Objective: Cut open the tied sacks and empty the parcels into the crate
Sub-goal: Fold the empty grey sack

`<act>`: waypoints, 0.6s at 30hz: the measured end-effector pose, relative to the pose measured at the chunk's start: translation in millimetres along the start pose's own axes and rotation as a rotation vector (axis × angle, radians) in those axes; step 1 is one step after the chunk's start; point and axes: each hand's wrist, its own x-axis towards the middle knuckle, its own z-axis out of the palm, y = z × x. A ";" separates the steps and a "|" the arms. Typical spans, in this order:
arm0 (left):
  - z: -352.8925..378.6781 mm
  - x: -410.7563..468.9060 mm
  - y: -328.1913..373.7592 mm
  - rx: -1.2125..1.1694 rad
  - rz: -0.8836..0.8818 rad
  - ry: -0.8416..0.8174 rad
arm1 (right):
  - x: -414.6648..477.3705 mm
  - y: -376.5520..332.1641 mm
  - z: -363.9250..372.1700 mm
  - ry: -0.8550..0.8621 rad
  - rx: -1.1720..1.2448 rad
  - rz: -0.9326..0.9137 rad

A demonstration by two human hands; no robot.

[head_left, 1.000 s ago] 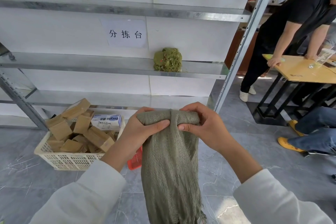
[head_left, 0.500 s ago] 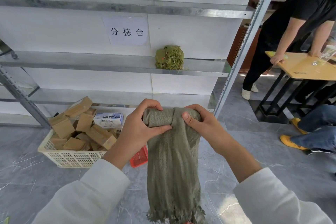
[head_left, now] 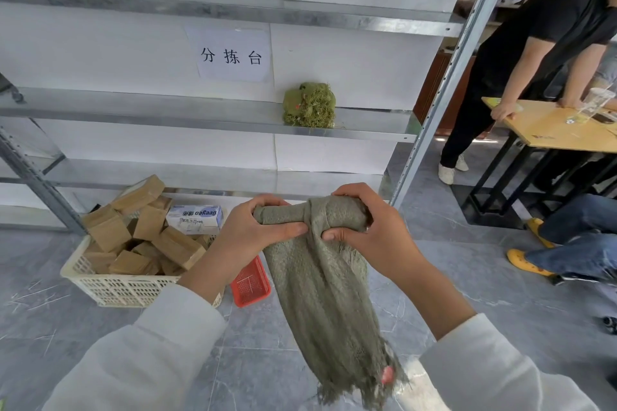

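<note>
Where the grey tiled floor (head_left: 100, 344) meets a white wall, a metal shelf rack (head_left: 200, 117) stands with a paper sign (head_left: 232, 55) taped behind it and a frayed green bundle (head_left: 309, 105) on its middle shelf. A cream plastic crate (head_left: 110, 287) sits on the floor at the rack's foot, heaped with brown parcels (head_left: 173, 245) and one white box, and a small red basket (head_left: 251, 284) lies just beside its right end. To the right, a person in black (head_left: 534, 43) leans on a wooden tabletop (head_left: 551, 127). Held in the air in front of the rack, the grey-green woven sack (head_left: 327, 294) is limp; its rolled top runs left to right between the two hands, while the rest hangs with its long axis nearly vertical, slanting a little to the lower right, frayed end pointing down. The left hand (head_left: 253, 230) has fingers and thumb curled round the roll's left end; the right hand (head_left: 370, 233) grips the right end, thumb pressed against the cloth beneath.
</note>
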 end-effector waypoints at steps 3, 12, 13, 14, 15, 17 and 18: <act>0.1 -1.8 -2.8 -0.095 0.022 -0.076 | 5.1 -2.0 -1.3 0.037 0.018 0.025; 2.5 -4.4 2.1 0.142 0.252 -0.014 | 3.6 -1.2 -3.8 -0.021 0.145 0.171; 1.5 -3.0 2.6 0.116 0.254 -0.012 | 4.4 -1.4 -4.5 -0.033 0.162 0.194; 1.0 -2.6 4.2 0.083 0.248 -0.012 | 5.0 -2.5 -5.2 -0.039 0.191 0.218; 1.3 -2.3 5.5 0.055 0.237 -0.007 | 5.4 -3.5 -5.8 -0.046 0.226 0.238; 4.1 -3.0 7.9 0.053 0.233 0.025 | 4.4 -4.9 -5.7 -0.073 0.326 0.258; 5.0 -3.1 7.7 0.057 0.232 0.043 | 2.8 -6.0 -4.8 -0.094 0.361 0.249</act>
